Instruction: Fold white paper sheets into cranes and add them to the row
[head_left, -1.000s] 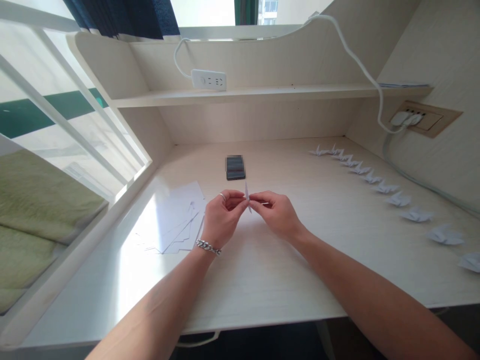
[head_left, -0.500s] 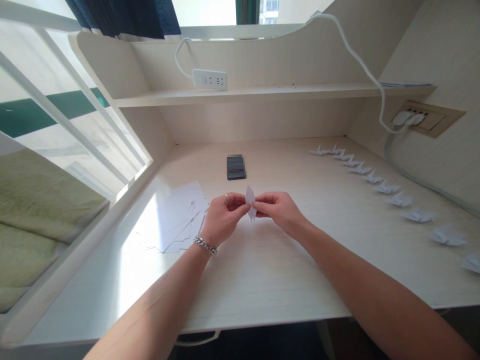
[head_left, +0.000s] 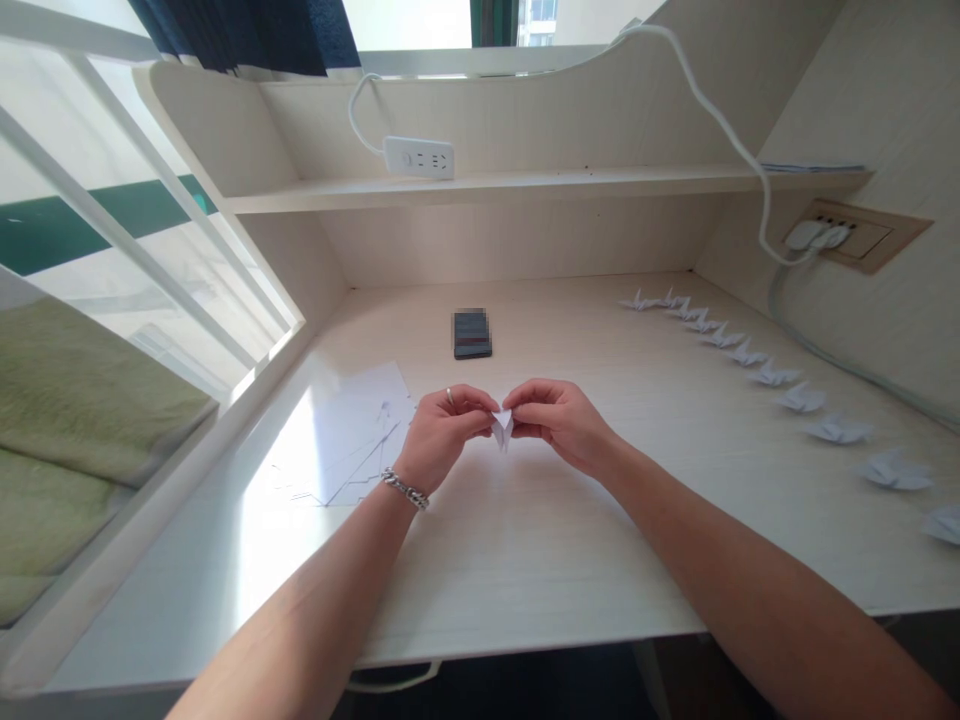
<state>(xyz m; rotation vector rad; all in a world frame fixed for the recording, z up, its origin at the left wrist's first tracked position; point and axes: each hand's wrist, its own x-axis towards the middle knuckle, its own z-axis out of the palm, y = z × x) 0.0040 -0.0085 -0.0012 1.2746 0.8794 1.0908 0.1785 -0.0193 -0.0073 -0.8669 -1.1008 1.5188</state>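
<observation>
A small folded white paper (head_left: 503, 430) is pinched between both my hands just above the desk. My left hand (head_left: 442, 430), with a ring and a chain bracelet on its wrist, grips the paper's left edge between thumb and fingers. From the other side my right hand (head_left: 562, 420) pinches its right edge. The paper has pointed lower tips and a notch at the top; parts of it are hidden by my fingertips. To the left of my left hand lie white paper sheets (head_left: 360, 420), overlapping one another. Several folded paper cranes (head_left: 799, 398) stand in a row along the right.
A dark phone (head_left: 472, 335), its screen blurred, lies on the desk (head_left: 540, 560) beyond my hands. Above it runs a shelf (head_left: 525, 187) carrying a white power strip (head_left: 418, 158). A white cable (head_left: 720, 120) drops to the wall socket (head_left: 862, 237) at right.
The tall upper point of the folded paper no longer stands up between my hands; the paper now looks shorter with a notched top. My fingers have shifted slightly on its sides.
</observation>
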